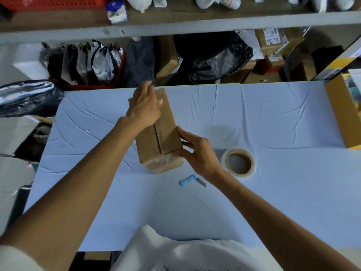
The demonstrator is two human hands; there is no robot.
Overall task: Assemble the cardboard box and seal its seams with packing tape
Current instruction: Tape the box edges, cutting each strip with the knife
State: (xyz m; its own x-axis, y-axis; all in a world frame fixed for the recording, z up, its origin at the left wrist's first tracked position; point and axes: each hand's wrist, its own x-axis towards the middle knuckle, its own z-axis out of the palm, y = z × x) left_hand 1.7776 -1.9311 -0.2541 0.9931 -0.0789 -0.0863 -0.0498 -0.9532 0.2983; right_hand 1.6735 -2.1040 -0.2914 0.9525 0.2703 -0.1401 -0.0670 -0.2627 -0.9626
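Nearest on the blue-covered worktop (273, 202) lie a small blue cutter (192, 180) and, just right of the hands, a roll of clear packing tape (239, 161), both untouched. The right hand (197, 153) grips the near right corner of the cardboard box (166, 133), fingers laid along its side wall. The box stands closed at mid-worktop, and shiny tape seems to wrap its near end. The left hand (145, 108) curls over the far end, holding it down.

This looks like smoothing or turning the box between seams. Next, one hand would have to free itself for the roll.

Small print runs beside the top seam, too faint to read. The labels on the parcels (273, 42) on the shelf beyond are also illegible.
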